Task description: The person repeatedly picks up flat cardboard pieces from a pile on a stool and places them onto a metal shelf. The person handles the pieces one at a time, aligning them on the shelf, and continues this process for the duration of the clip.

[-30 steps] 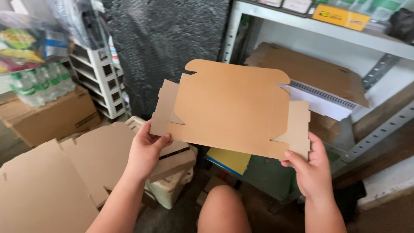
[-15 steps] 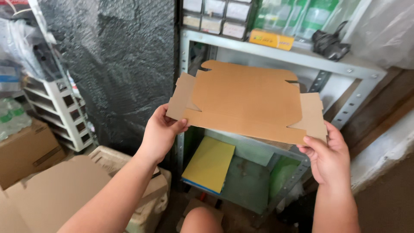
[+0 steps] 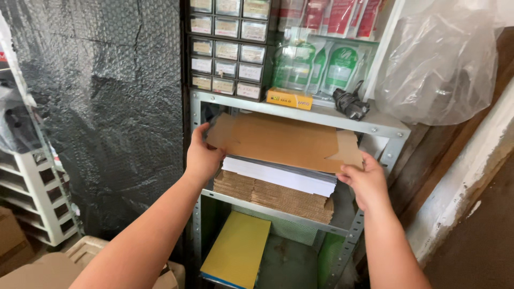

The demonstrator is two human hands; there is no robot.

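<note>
Flat cardboard sheet is held level at the mouth of the metal shelf, above a stack of white and corrugated sheets. Left hand fingers are closed on its left flap; right hand fingers pinch the right flap from below, thumb on top.
</note>
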